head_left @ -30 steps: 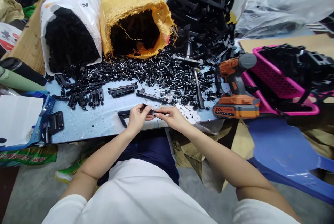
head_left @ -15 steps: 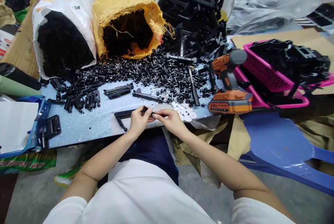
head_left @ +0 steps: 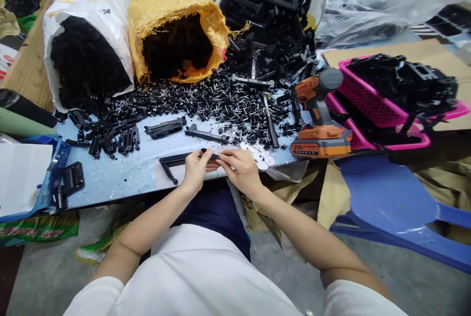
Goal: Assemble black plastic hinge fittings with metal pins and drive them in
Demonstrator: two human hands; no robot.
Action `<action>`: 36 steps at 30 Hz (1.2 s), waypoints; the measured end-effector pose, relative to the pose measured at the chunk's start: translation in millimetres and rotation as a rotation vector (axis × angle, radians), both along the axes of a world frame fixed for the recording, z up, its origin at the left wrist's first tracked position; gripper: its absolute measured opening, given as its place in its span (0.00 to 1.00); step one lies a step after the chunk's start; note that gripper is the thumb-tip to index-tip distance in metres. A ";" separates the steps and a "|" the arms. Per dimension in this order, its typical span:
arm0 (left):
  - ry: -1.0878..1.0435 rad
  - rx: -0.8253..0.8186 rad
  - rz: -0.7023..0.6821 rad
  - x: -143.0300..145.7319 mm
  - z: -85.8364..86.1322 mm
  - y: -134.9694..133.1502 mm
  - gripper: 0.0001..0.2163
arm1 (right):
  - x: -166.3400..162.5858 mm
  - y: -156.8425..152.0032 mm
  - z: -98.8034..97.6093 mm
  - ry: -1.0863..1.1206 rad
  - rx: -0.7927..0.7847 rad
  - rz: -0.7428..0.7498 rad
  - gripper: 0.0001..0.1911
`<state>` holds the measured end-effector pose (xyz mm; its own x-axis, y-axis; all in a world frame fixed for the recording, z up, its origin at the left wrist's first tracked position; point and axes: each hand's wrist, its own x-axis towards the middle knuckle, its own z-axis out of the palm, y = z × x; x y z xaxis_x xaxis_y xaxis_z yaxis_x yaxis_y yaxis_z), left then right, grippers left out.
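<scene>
My left hand (head_left: 196, 169) is closed on a black jointed plastic arm (head_left: 176, 158) at the table's front edge. One long section reaches left from my fingers, and a shorter leg with a round end slants down from its far end. My right hand (head_left: 239, 168) pinches the other end of the piece with thumb and forefinger, close beside the left. Whether a small separate part sits between those fingertips is hidden. Just behind lie folded black plastic arms (head_left: 165, 128) and a longer black piece (head_left: 206, 134). White discs (head_left: 263, 156) lie right of my right hand.
Many black-headed screws (head_left: 206, 100) are heaped across the table. A hammer (head_left: 270, 122) and an orange cordless drill (head_left: 320, 115) stand to the right, beside pink baskets (head_left: 386, 105). Open sacks, one white (head_left: 91, 2), one yellow (head_left: 165, 2), line the back. A blue chair (head_left: 390, 198) is at right.
My right hand has turned slightly, its fingers curling in closer around the end of the piece. The left hand keeps its grip. The whole view has shifted a little.
</scene>
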<state>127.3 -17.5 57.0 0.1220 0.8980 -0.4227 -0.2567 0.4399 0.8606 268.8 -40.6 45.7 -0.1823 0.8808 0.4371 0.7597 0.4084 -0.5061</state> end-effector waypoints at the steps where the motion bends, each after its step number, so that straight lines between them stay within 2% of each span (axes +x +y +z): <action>1: -0.001 0.013 0.004 0.0 0.8 -0.9 0.20 | 1.0 2.0 0.9 0.045 -0.014 0.008 0.11; 4: -0.015 0.022 -0.014 -1.4 0.1 -2.5 0.21 | 14.1 7.9 7.7 0.086 -0.129 0.051 0.14; 6: -0.019 0.001 -0.027 -3.7 -2.8 -1.8 0.22 | 28.1 9.3 14.0 -0.046 -0.257 0.067 0.16; 8: 0.043 0.020 -0.058 -7.2 -5.9 0.5 0.21 | 41.3 8.2 19.6 -0.242 -0.392 0.087 0.22; 10: 0.222 0.184 -0.126 -12.2 -7.2 5.2 0.18 | 51.0 6.6 23.8 -0.393 -0.469 0.112 0.23; 12: 0.451 0.459 -0.260 -18.4 -5.6 12.4 0.16 | 56.7 6.5 27.1 -0.471 -0.463 0.124 0.19; 14: 0.595 0.648 -0.485 -24.3 -2.0 21.6 0.14 | 60.3 8.4 30.4 -0.514 -0.439 0.147 0.17; 17: 0.604 0.638 -0.807 -29.8 2.4 34.5 0.12 | 64.6 12.5 33.4 -0.558 -0.440 0.216 0.15; 19: 0.571 0.594 -0.897 -30.3 2.6 39.0 0.12 | 67.6 14.1 32.9 -0.556 -0.449 0.249 0.15; 22: 0.564 0.568 -0.879 -27.2 -1.2 38.0 0.12 | 71.2 14.4 29.5 -0.521 -0.459 0.269 0.16; 31: 0.705 0.544 -0.627 -11.9 -17.3 20.6 0.09 | 68.4 13.6 22.7 -0.549 -0.460 0.231 0.16; 33: 0.698 0.535 -0.674 -12.9 -15.3 22.7 0.09 | 69.7 13.7 21.0 -0.518 -0.482 0.241 0.17; 36: 0.601 0.490 -0.853 -17.1 -8.4 28.7 0.12 | 73.8 13.9 19.0 -0.453 -0.522 0.258 0.19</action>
<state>110.3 11.2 48.6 0.6657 0.7041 -0.2472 0.4729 -0.1418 0.8696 342.6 -26.7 64.8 -0.4748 0.8583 -0.1947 0.8527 0.3938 -0.3432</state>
